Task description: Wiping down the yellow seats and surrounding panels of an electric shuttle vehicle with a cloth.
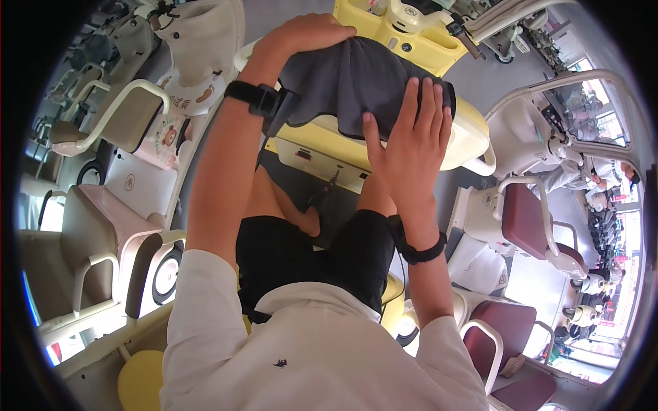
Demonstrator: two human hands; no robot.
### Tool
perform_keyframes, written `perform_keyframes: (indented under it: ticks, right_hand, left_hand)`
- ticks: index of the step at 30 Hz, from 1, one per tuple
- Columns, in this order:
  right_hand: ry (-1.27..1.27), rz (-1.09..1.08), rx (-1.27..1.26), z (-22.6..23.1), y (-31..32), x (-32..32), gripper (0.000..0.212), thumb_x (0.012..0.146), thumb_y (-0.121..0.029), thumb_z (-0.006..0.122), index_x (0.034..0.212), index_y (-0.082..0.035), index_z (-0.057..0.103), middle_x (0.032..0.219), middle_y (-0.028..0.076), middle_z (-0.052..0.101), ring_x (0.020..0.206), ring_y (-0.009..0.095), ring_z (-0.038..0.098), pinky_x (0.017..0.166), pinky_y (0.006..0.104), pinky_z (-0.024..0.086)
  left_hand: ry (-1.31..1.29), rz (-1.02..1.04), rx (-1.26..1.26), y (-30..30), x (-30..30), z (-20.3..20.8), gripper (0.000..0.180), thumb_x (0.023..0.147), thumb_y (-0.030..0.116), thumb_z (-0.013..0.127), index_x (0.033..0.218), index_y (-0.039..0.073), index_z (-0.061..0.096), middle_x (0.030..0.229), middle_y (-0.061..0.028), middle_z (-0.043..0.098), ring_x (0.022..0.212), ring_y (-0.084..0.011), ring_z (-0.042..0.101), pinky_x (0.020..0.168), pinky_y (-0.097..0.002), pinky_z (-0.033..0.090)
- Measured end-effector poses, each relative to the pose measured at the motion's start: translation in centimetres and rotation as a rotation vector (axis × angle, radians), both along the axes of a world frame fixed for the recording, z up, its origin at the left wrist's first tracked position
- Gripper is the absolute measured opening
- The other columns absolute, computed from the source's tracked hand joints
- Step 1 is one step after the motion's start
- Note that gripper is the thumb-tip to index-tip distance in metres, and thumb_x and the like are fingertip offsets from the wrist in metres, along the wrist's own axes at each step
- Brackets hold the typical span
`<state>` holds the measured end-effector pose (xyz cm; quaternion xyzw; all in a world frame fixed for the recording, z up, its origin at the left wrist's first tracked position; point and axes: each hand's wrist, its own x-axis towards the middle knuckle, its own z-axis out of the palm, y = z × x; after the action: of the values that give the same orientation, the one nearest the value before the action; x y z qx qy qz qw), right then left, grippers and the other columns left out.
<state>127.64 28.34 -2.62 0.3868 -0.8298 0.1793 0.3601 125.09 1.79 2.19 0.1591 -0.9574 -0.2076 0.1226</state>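
A dark grey cloth [346, 85] drapes in folds over a rounded yellow and cream seat part [469, 130] of an electric vehicle in front of me. My left hand [312, 34] bends over the cloth's far left edge, fingers closed on it and pointing right; its thumb is hidden. Near the cloth's right end, my right hand [410, 147] lies flat with fingers stretched forward and thumb apart. Below the cloth, a cream panel [319, 159] shows. Both wrists wear black bands.
Beyond the cloth are the vehicle's yellow front [432, 51] and a handlebar grip [469, 44]. Beige-seated vehicles [123, 116] stand close on my left. Vehicles with maroon seats [524, 216] stand on my right. My bare legs are below the panel.
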Motion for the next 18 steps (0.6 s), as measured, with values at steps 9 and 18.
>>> perform_keyframes:
  ticks: [9, 18]
  right_hand:
    - [-0.476, 0.065, 0.283, 6.7, -4.9, -7.5, 0.074, 0.089, -0.070, 0.045, 0.095, 0.000, 0.069, 0.082, 0.019, 0.071, 0.081, 0.035, 0.071, 0.072, 0.0429, 0.056]
    - [-0.045, 0.121, -0.072, 1.8, -2.0, -5.1, 0.027, 0.095, -0.031, 0.057, 0.085, -0.007, 0.066, 0.078, 0.008, 0.068, 0.077, 0.027, 0.067, 0.076, 0.0393, 0.051]
  left_hand:
    - [0.026, 0.020, 0.632, -2.5, 2.4, -1.2, 0.048, 0.089, 0.050, 0.056, 0.118, 0.012, 0.066, 0.116, -0.0067, 0.064, 0.106, -0.0168, 0.060, 0.095, -0.0325, 0.044]
    - [0.690, 0.157, 0.921, -1.6, 3.5, -7.5, 0.043, 0.095, 0.035, 0.049, 0.118, 0.003, 0.066, 0.113, -0.0099, 0.066, 0.106, -0.0218, 0.060, 0.096, -0.0299, 0.045]
